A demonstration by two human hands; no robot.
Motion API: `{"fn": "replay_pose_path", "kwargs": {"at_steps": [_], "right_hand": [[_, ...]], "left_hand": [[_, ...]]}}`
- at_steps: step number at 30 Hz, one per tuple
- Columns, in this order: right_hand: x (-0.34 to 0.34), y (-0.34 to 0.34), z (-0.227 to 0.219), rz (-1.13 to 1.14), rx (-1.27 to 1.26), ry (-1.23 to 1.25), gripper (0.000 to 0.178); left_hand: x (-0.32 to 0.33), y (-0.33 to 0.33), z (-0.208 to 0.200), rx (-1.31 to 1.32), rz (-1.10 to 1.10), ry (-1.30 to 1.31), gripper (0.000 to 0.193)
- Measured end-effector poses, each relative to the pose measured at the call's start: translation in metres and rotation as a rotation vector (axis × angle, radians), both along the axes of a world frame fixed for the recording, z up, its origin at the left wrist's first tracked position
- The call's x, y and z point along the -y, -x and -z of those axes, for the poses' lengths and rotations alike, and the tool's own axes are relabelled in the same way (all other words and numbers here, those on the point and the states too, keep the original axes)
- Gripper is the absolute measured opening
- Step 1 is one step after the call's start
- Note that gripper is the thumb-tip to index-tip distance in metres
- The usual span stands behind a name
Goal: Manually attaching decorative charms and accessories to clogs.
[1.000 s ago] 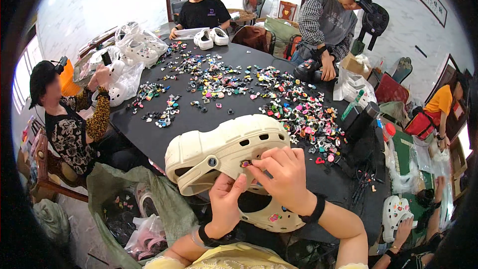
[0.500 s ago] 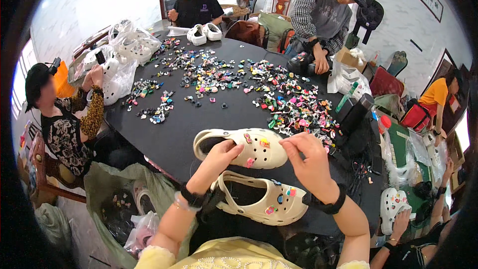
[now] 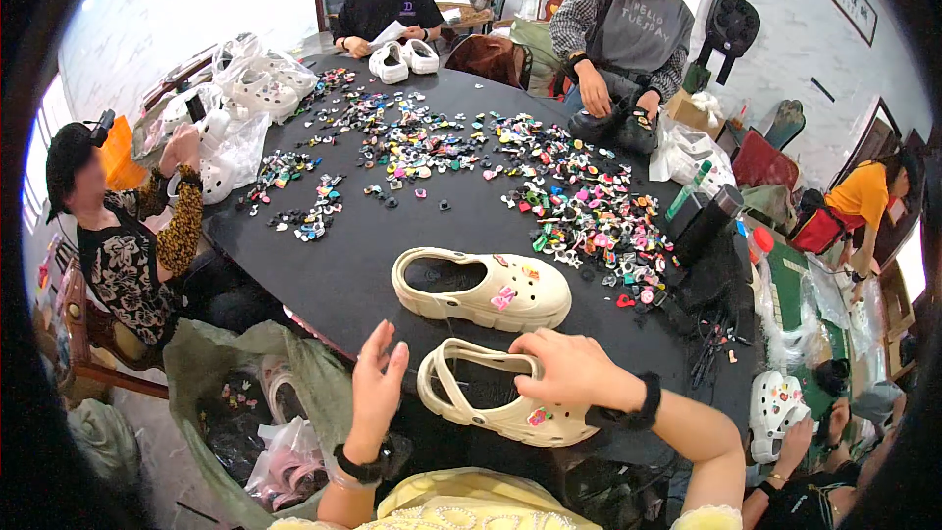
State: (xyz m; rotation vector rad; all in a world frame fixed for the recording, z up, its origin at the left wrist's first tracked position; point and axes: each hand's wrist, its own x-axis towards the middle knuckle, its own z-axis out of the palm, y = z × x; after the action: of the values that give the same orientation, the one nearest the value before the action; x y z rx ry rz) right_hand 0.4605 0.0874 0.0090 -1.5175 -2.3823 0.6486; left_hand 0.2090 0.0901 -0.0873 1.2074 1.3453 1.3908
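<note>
Two cream clogs lie on the black table (image 3: 343,275) in front of me. The far clog (image 3: 481,287) rests flat with small charms on its top. The near clog (image 3: 496,402) sits at the table's front edge, and my right hand (image 3: 564,368) rests on its upper rim, fingers curled over the opening. My left hand (image 3: 378,383) hovers open just left of that clog's heel strap, holding nothing. Both wrists wear dark bands.
Many small colourful charms (image 3: 579,206) are spread over the table's middle and right. White clogs (image 3: 402,59) and bagged clogs (image 3: 235,108) lie at the far side. Three people work around the table. A green sack (image 3: 245,393) stands lower left; dark bottles (image 3: 706,221) at right.
I have set both clogs down flat on the table. My left hand has let go and drawn back to the left; my right hand has moved onto the near clog.
</note>
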Motion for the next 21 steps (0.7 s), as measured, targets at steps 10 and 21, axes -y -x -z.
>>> {"fn": "replay_pose_path", "kwargs": {"at_steps": [10, 21], "right_hand": [[-0.065, 0.047, -0.003, -0.108, 0.198, -0.204, 0.027], [-0.097, 0.08, 0.004, -0.352, 0.372, -0.444, 0.012]], "left_hand": [[0.009, 0.004, -0.006, -0.083, -0.106, -0.101, 0.042], [0.033, 0.021, 0.016, -0.243, -0.282, -0.09, 0.039]]}}
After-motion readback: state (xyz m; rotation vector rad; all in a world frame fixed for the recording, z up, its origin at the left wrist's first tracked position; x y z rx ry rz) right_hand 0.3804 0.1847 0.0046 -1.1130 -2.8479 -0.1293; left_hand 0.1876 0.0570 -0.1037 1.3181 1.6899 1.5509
